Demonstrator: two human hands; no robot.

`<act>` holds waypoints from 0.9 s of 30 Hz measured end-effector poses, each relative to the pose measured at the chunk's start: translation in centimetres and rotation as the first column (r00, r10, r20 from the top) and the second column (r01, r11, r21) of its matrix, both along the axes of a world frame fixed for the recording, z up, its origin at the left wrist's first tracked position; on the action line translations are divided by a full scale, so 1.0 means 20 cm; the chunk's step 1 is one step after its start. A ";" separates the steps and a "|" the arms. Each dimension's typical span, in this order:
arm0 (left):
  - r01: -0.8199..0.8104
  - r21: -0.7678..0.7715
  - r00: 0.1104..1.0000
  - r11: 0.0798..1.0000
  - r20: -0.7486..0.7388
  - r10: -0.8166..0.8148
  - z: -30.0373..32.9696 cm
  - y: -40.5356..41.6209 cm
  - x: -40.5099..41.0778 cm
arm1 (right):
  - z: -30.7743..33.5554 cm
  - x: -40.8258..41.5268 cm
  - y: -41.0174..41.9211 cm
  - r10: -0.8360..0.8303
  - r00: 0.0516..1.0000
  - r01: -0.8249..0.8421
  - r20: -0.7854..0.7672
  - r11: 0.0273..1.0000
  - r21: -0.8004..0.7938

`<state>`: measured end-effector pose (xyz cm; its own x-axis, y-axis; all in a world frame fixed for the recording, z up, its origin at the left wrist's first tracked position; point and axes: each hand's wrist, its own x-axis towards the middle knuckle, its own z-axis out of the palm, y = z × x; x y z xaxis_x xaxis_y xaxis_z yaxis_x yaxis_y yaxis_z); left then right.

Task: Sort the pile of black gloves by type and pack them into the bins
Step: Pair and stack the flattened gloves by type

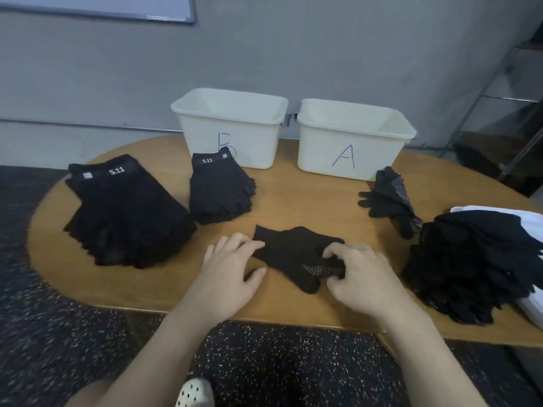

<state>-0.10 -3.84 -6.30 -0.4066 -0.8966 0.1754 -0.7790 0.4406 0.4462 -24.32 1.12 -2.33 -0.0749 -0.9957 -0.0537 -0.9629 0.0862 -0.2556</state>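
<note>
One dotted-palm glove (289, 254) mid-sort: left hand (232, 265) presses its cuff flat, fingers straight; right hand (357, 273) pinches its fingers. Next: likely onto dotted stack (389, 201) near bin A (349, 148).

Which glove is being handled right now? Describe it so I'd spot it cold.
On the round wooden table, look at the near edge, in front of the white bins marked B and A. The single glove lies flat between the left hand and right hand. Unlike the stacks around it, it lies alone, showing a white-dotted patch.
</note>
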 end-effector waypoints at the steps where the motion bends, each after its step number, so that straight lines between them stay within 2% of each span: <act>1: -0.013 0.016 1.000 1.000 0.002 0.013 0.01 -0.01 0.02 | 0.04 0.01 -0.02 0.008 1.000 -0.009 0.021 0.999 0.038; 5: -0.031 0.083 0.999 0.996 -0.033 0.034 0.04 -0.11 0.05 | 0.08 0.09 -0.12 0.110 0.981 -0.089 0.157 0.987 -0.134; 9: -0.046 0.078 0.995 0.996 -0.088 0.052 0.07 -0.19 0.04 | -0.07 0.17 -0.17 0.276 0.957 -0.256 0.087 0.948 -0.187; 11: -0.057 0.093 0.995 0.994 -0.074 0.064 0.07 -0.21 0.04 | -0.12 0.16 -0.20 0.287 0.957 -0.272 0.050 0.941 -0.202; 14: -0.115 0.148 0.987 0.982 -0.097 0.131 0.04 -0.20 0.04 | -0.14 0.14 -0.23 0.289 0.954 -0.264 0.084 0.938 -0.226; 18: -0.106 0.216 0.979 0.971 -0.151 0.141 0.06 -0.20 0.00 | -0.13 0.14 -0.23 0.253 0.960 -0.211 0.122 0.936 -0.281; 21: -0.154 0.200 0.966 0.968 -0.176 0.190 0.07 -0.20 -0.01 | -0.11 0.16 -0.23 0.249 0.964 -0.217 0.097 0.942 -0.256; 23: -0.175 0.211 0.944 0.962 -0.241 0.225 0.08 -0.20 -0.02 | -0.09 0.18 -0.22 0.284 0.957 -0.259 0.062 0.929 -0.263; 27: -0.102 0.266 0.854 0.959 -0.470 0.221 0.10 -0.20 -0.02 | -0.09 0.24 -0.19 0.329 0.944 -0.314 0.031 0.920 -0.233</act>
<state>-0.58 -7.86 -4.38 -0.1662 -0.9809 0.1008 -0.4831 0.1701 0.8589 -19.59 -2.70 -4.13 0.2472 -0.9525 0.1777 -0.9090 -0.2915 -0.2980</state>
